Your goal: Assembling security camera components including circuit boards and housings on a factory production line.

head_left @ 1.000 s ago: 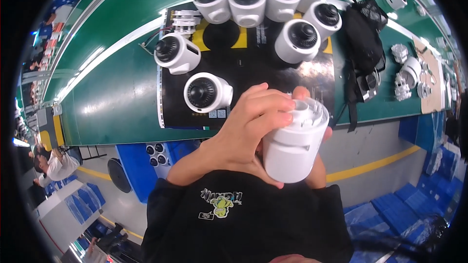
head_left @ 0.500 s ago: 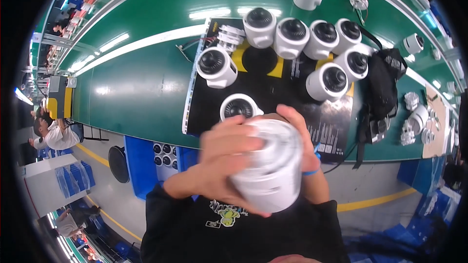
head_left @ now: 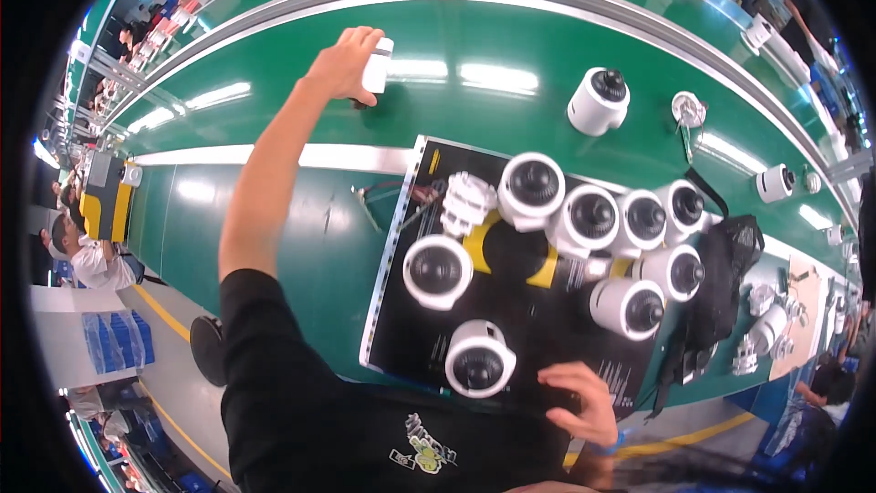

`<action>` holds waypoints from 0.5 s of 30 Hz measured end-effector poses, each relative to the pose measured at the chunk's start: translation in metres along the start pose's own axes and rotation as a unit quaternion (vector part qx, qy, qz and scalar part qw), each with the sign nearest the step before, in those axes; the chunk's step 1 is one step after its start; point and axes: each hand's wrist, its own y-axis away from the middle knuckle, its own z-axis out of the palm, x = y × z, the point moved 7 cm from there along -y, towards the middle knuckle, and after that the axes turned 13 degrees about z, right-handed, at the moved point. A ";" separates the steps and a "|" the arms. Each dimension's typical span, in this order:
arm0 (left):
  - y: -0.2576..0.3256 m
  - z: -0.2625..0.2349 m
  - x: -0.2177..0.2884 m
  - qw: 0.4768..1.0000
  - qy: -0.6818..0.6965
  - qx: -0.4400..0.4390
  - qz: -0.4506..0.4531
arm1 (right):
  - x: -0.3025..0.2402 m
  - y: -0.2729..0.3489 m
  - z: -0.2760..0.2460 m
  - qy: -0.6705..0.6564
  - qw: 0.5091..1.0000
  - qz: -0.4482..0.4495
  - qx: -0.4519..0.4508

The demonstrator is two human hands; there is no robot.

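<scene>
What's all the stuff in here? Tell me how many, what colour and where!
Dome units: eight, white with black fronts, on the sheet
Lone dome unit: one, white and black, farther back
Wired part: one, whitish, right of the lone unit
Stacked parts: uncountable, white, upper left of sheet
Sheet: one, black and yellow, on the bench
Bench: nearest one, green, middle
Bag: one, black, sheet's right side
Stool: one, black, lower left
Co-workers: several, mixed clothing, both sides
Far-off bits: too small to count
Shirt: one, black, bottom
Left hand: one, bare, upper left, grip round a white device
Right hand: one, bare, open, sheet's lower right
</scene>
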 end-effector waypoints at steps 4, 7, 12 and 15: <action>-0.042 0.042 -0.041 0.991 0.094 -0.086 -0.036 | 0.034 0.011 -0.002 -0.116 0.987 0.081 0.079; -0.062 0.054 -0.042 0.978 0.167 -0.064 -0.107 | 0.041 0.003 0.001 -0.087 0.985 0.113 0.095; -0.044 0.052 -0.067 0.983 0.136 0.100 -0.067 | 0.055 -0.004 0.003 -0.049 0.982 0.125 0.130; -0.045 0.037 -0.059 0.991 -0.023 0.077 -0.108 | 0.057 -0.004 -0.001 -0.080 0.980 0.130 0.130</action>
